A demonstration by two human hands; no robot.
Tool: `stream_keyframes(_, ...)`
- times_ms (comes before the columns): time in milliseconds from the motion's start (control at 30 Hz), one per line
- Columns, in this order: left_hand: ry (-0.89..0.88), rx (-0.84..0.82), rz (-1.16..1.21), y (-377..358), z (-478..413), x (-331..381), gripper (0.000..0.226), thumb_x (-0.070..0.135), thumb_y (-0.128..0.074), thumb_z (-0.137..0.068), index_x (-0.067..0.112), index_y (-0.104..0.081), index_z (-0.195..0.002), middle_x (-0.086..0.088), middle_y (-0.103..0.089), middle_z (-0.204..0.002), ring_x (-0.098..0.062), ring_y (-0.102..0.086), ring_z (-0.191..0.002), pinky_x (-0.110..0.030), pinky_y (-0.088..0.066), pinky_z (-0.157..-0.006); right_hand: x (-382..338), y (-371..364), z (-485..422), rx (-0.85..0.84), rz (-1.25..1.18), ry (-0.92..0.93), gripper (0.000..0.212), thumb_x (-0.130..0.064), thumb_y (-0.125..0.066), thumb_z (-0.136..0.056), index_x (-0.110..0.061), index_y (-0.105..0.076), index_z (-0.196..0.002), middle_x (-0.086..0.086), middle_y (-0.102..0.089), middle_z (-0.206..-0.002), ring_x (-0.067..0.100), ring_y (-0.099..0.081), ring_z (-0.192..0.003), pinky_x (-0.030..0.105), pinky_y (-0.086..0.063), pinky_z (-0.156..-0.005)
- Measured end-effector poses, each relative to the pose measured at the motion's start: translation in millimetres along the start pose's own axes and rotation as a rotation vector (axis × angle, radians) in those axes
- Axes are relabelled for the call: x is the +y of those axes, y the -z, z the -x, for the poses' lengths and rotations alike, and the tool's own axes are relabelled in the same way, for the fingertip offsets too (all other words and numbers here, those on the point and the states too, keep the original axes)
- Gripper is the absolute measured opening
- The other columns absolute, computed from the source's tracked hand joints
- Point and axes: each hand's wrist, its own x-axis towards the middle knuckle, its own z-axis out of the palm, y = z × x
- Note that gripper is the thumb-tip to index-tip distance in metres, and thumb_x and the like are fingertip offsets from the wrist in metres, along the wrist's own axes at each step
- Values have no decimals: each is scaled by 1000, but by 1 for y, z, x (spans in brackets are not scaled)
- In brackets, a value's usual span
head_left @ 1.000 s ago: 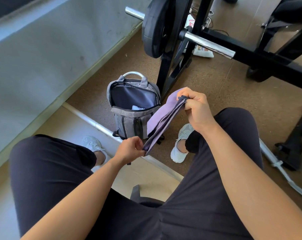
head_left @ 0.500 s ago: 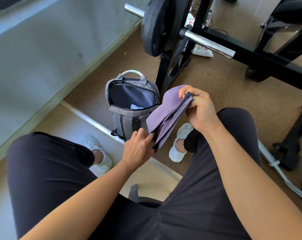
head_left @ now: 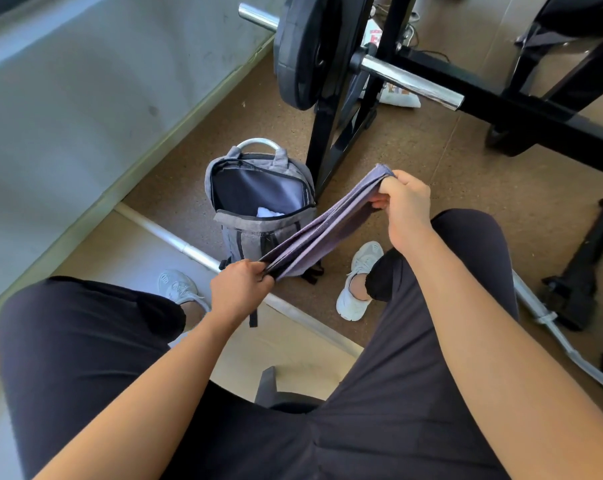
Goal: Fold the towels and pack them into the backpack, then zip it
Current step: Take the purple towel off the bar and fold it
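A black weight plate (head_left: 307,50) sits on a chrome barbell (head_left: 410,83) held by a black rack (head_left: 338,133)

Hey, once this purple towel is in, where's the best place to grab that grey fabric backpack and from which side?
Probably the curved silver top handle of the grey fabric backpack, reached from above. The pack stands upright on the floor, the handle arches clear of the open mouth at its far edge, and the black weight rack crowds its right side.

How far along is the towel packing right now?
Done: something white already lies inside the open backpack. In hand: the left hand and right hand stretch a folded purple towel between them. Left: pack it, then zip.
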Motion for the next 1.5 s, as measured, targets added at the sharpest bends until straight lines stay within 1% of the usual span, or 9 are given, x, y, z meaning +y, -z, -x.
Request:
stream_keyframes(167,174,-155,348,24,-4,-26,18,29,-56,-79,15,-57,-67,2,-49,-57,-23,-45,-62,-33,-36,-60,15,-7,-9,-13,277,91,12,-8,-61,-89,-8,-68,-80,0,-62,-70,11,-54,-68,29,-43,-67)
stream_keyframes(400,396,90,1074,60,-6,-35,16,12,-47,-61,2,-37,-66,-9,-26,-75,-27,-24,-75,-35,-37,-65,20,-12,-8,-32,705,233,17,-26,-60,-98,-18,-60,-83,0,-63,-81,21,-61,-82,39,-49,-82)
stream_keyframes(633,483,283,1484,98,-8,-40,6,14,-47,-55,16,-51,-50,4,-38,-50,-17,-31,-49,-27,-24,-49,12,-15,7,-300,292,185,13,-20,-52,-103,-14,-62,-97,9,-70,-96,20,-66,-88,32,-52,-79)
stream_keyframes(767,581,-57,1861,78,-1,-38,66,63,-59,-76,6,-74,-106,-14,-76,-103,-34,-70,-96,-40,-50,-90,17,-24,9,-291,177,21,18,-19,-52,-103,-19,-61,-88,4,-69,-91,17,-65,-85,32,-51,-73)
stream_keyframes(833,593,-380,1797,66,6,-31,92,82,-48,-81,5,-68,-128,-17,-72,-126,-36,-66,-120,-52,-43,-108,20,-24,4,-237,228,-24,16,-19,-52,-103,-15,-62,-91,6,-69,-93,20,-65,-89,30,-49,-72)
stream_keyframes(900,576,-424,1584,59,10,-17,71,63,-57,-92,5,-66,-133,-14,-71,-129,-32,-64,-126,-52,-43,-113,24,-21,-1,-197,287,-38,16,-19,-52,-103,-11,-62,-92,9,-68,-94,22,-63,-89,31,-48,-72)
stream_keyframes(1067,574,-255,1531,63,4,-14,41,37,-69,-94,10,-69,-125,-11,-75,-122,-18,-75,-99,-33,-61,-85,22,-15,-4,-215,292,-19,17,-20,-55,-101,-16,-63,-87,7,-69,-92,21,-64,-87,34,-50,-75)
stream_keyframes(1233,368,-268,1770,86,-4,-39,79,65,-65,-82,11,-61,-139,-15,-67,-136,-34,-64,-127,-50,-46,-109,17,-13,1,-259,274,-17,17,-23,-53,-102,-9,-63,-100,11,-70,-98,21,-67,-89,39,-55,-79)
stream_keyframes(1500,238,179,1117,65,-7,-36,23,31,-53,-107,21,-72,-98,2,-76,-94,-8,-66,-83,-27,-54,-77,15,-15,7,-227,541,201,26,-16,-49,-103,-23,-46,-78,-6,-50,-76,4,-46,-68,25,-37,-62)
